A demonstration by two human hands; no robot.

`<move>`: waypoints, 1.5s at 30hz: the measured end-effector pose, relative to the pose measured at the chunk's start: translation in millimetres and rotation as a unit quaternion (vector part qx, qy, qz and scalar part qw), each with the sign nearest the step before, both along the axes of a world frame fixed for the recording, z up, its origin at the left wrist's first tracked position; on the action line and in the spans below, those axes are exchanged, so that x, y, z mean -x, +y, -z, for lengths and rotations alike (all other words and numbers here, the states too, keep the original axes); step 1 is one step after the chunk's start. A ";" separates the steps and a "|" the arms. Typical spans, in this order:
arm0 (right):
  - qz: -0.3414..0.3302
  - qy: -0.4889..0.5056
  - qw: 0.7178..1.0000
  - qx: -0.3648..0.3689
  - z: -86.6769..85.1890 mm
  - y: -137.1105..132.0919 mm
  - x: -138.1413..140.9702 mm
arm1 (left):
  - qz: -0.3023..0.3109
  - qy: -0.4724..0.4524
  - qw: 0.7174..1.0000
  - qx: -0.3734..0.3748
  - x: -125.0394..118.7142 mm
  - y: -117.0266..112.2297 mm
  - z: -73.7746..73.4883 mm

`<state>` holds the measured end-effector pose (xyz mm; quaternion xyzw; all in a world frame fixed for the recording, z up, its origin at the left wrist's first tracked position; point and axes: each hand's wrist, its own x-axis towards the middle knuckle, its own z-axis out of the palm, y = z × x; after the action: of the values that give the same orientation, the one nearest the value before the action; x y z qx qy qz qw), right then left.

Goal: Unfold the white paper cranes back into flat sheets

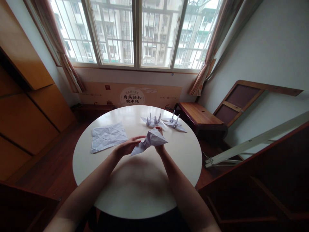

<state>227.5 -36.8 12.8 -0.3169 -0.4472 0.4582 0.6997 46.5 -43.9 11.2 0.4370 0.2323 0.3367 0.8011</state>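
Note:
Above the middle of the round white table (135, 199), both hands hold a piece of folded, pale lilac-white paper (155, 138). It is partly opened out, with one pointed flap reaching down to the left and another point toward the right. My left hand (127, 145) grips its left side, fingers along the upper edge. My right hand (159, 147) holds it from behind on the right, its fingers partly hidden by the paper. Beyond my hands stand several folded paper cranes (156, 120), wings spread. To the left lies a flat creased paper sheet (108, 137).
Behind the table, a long printed box (96, 93) leans under the barred window (116, 35). A low wooden side table (202, 112) stands at the back right. Orange cabinets (31, 129) line the left, and a pale frame piece (251, 141) leans at the right.

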 end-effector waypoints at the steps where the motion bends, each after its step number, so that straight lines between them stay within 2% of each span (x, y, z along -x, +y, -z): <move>1: -0.003 0.006 1.000 0.007 -0.4 0.2 2.0 | -0.015 0.010 1.000 0.008 -0.7 1.4 1.5; 6: -0.002 0.020 0.999 0.031 -2.8 0.7 7.5 | -0.057 0.009 0.998 0.020 -1.4 3.3 1.4; 11: 0.019 0.015 1.000 -0.003 -6.0 -4.1 6.6 | -0.052 0.019 0.998 0.031 -2.3 -0.8 -2.5; 19: 0.052 -0.075 0.995 -0.045 0.6 -9.2 2.3 | -0.084 0.017 0.995 0.056 -2.4 2.3 -1.2; 23: 0.110 -0.140 0.983 -0.037 -2.4 -13.6 -1.5 | -0.074 0.003 0.996 0.044 -4.4 5.1 0.4; 28: 0.169 -0.121 0.978 -0.024 -5.3 -11.6 -1.3 | -0.102 -0.009 0.994 0.040 -5.3 7.4 4.8; 38: 0.171 -0.138 0.974 -0.049 -7.9 -14.0 -5.4 | -0.136 -0.050 0.988 0.051 -6.5 4.6 1.7; 42: 0.122 -0.103 0.985 -0.062 -1.5 -10.2 -4.9 | -0.102 -0.075 0.992 0.015 -8.8 1.6 -1.8; 45: 0.083 -0.062 0.994 -0.033 5.7 -5.1 -2.9 | -0.089 -0.092 0.992 -0.003 -9.7 -0.4 -4.4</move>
<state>230.4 -41.9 7.0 -0.3576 -0.4771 0.3623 0.7164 56.2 -44.3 15.5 0.3840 0.1945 0.4466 0.7844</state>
